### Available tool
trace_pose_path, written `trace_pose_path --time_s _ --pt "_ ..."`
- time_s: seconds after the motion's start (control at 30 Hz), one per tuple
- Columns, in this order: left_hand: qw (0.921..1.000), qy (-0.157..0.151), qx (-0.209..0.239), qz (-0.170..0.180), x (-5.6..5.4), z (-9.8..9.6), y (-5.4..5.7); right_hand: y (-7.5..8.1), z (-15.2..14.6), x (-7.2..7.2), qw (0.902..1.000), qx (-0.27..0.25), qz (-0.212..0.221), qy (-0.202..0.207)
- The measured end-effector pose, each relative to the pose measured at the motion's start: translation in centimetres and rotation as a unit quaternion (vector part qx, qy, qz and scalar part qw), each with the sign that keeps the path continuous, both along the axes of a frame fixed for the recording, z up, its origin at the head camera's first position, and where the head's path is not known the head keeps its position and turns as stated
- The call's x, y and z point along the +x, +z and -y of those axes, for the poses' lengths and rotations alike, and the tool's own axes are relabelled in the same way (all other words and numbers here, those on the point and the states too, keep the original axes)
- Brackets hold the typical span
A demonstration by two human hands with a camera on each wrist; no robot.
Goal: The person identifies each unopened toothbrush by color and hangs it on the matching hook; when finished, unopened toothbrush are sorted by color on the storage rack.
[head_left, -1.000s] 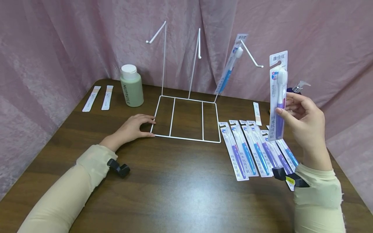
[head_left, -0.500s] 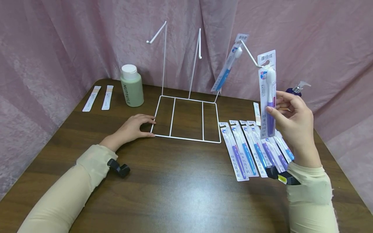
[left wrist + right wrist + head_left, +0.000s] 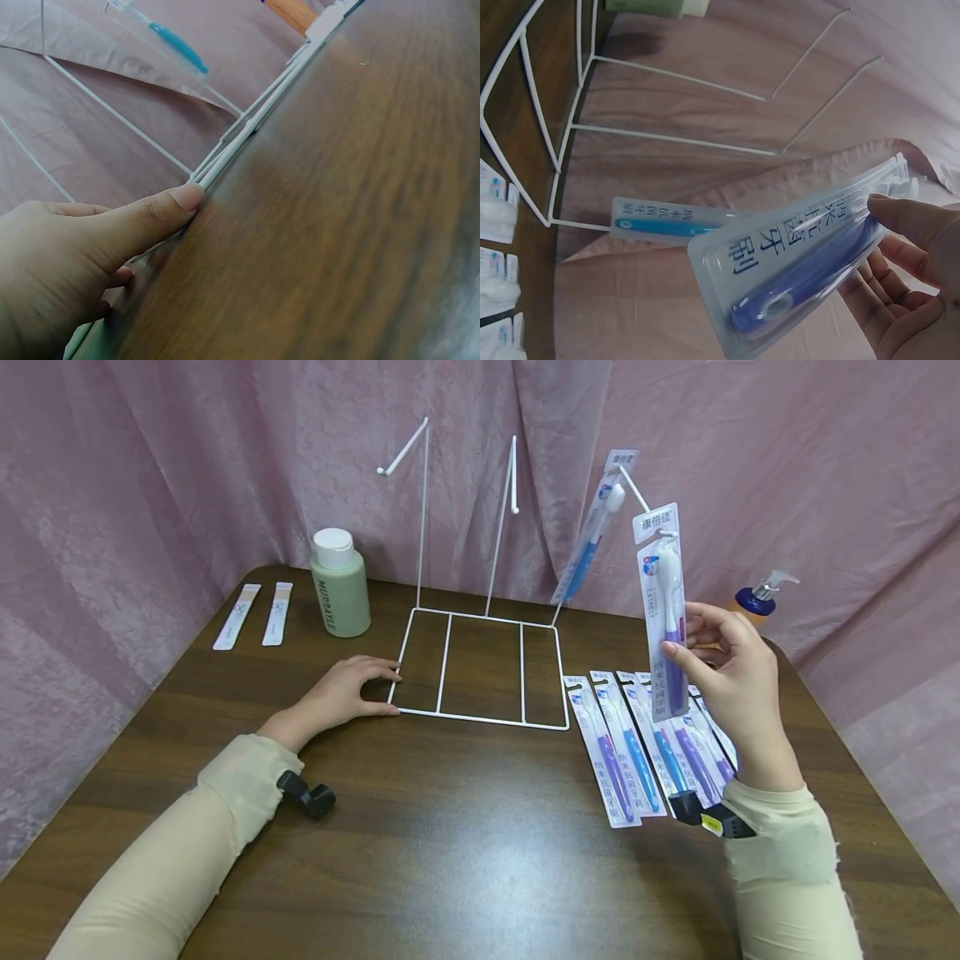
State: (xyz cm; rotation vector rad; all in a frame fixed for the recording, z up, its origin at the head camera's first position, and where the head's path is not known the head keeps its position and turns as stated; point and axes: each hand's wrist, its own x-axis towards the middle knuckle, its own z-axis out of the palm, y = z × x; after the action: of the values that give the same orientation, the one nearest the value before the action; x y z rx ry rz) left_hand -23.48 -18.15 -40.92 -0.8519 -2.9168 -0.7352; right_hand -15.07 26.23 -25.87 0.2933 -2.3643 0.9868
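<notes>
Toothbrush in clear plastic, purple and white (image 3: 671, 610), looks light, stiff, slippery; right grip (image 3: 731, 670) pinches its lower right edge, good spot; spread left grip (image 3: 341, 689) touches white wire rack (image 3: 480, 719).

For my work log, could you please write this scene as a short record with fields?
Left hand: touches the wire rack near its front left corner
Right hand: holds a packaged purple toothbrush, slot at the end of the right hook
Hanging on that hook: one packaged blue toothbrush
Right of rack: row of packaged toothbrushes, pump bottle
Left of rack: green bottle, two paper strips
</notes>
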Motion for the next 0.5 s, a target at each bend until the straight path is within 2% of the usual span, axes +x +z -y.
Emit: trace_pose_path --time_s 0.5 --pt "1.0000 0.001 0.004 -0.005 0.2 0.0 0.0 -1.2 0.9 -1.3 0.9992 -0.039 -0.005 0.010"
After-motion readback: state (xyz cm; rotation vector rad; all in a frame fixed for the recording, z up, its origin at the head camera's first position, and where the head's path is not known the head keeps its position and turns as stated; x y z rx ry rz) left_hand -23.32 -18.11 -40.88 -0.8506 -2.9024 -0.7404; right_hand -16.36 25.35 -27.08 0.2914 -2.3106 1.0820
